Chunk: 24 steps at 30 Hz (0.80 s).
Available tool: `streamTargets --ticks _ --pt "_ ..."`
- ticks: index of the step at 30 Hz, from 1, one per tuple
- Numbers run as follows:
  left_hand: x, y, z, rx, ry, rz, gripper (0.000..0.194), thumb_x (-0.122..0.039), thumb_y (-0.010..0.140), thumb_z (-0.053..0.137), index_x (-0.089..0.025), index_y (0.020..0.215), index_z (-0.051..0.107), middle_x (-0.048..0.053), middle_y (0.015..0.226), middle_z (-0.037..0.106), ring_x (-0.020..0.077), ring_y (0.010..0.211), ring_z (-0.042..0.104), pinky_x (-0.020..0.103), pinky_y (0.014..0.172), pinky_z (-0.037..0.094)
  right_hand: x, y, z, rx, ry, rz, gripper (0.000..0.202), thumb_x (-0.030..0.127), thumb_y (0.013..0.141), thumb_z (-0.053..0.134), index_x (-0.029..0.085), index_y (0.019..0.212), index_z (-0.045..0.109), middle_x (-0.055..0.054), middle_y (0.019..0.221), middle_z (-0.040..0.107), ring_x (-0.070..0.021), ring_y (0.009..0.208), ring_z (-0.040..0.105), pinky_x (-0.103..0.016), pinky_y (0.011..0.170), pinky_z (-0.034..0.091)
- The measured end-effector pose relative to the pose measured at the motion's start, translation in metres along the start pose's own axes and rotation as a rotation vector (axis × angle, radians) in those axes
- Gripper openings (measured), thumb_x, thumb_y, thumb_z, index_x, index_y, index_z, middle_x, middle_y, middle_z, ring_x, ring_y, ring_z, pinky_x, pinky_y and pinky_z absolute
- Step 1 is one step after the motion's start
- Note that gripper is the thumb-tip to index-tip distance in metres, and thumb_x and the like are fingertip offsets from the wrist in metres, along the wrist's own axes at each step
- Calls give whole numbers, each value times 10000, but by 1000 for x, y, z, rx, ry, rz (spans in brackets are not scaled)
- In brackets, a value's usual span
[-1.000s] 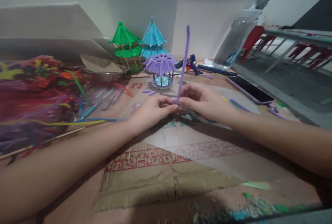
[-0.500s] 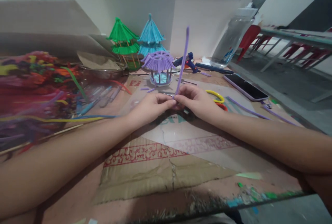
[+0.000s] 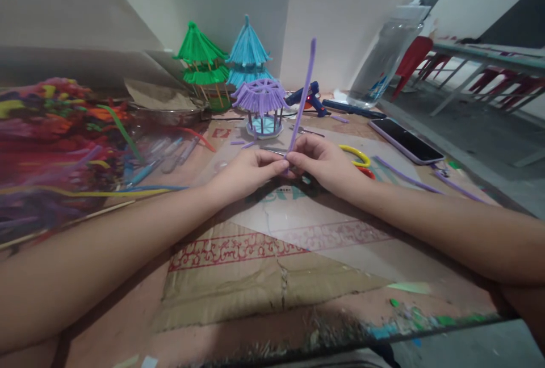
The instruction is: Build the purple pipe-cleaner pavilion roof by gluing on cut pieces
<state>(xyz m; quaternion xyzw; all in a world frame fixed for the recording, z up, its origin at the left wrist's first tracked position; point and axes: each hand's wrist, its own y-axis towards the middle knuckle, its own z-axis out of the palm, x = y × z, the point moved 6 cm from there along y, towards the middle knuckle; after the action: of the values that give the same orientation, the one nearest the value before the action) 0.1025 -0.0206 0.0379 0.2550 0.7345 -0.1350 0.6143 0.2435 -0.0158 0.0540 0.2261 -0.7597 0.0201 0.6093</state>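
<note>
Between my two hands a long purple pipe cleaner point(image 3: 305, 95) stands up, leaning a little to the right. My right hand point(image 3: 326, 163) pinches it near its lower end, thumb against the curled fingers. Thumb and fingers of my left hand point(image 3: 251, 172) close on the bottom end, touching the right fingertips; that end is mostly hidden. Just behind the hands sits a small pavilion point(image 3: 260, 101) with a purple pipe-cleaner roof and a pale blue base. The yellow and red handles of scissors point(image 3: 357, 156) show beside my right hand.
Behind stand green point(image 3: 202, 53) and blue point(image 3: 247, 50) pavilions, a glue gun point(image 3: 313, 99) and a big clear bottle point(image 3: 385, 61). A phone point(image 3: 406, 141) lies at right near loose purple pipe cleaners point(image 3: 409, 176). Colourful craft pieces point(image 3: 55, 129) heap at left. Cardboard point(image 3: 221, 294) covers the table front.
The view has shifted slightly. The purple pipe cleaner's top leans slightly further right; both hands keep their pinch at its lower end.
</note>
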Motion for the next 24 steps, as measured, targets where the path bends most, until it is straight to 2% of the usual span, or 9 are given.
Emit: streamTargets --ticks 8,18,24 --pt "-1 -1 0 3 26 -2 228 -347 903 675 -159 924 801 84 959 814 204 870 743 355 879 579 -1 0 0 20 0 14 254 377 822 745 217 805 548 30 718 607 -140 652 602 -285 610 491" --pt "4 1 1 11 2 -26 227 -364 888 692 -160 918 787 73 944 809 186 867 735 339 898 575 -3 1 2 25 17 -20 261 407 812 737 207 797 571 40 681 575 -115 601 542 -256 558 441" --pt "4 1 2 32 -42 -26 300 -442 880 711 -157 926 793 93 936 803 200 885 730 359 916 565 -5 1 2 23 13 -18 235 401 836 703 211 818 567 26 711 588 -132 639 558 -270 575 452"
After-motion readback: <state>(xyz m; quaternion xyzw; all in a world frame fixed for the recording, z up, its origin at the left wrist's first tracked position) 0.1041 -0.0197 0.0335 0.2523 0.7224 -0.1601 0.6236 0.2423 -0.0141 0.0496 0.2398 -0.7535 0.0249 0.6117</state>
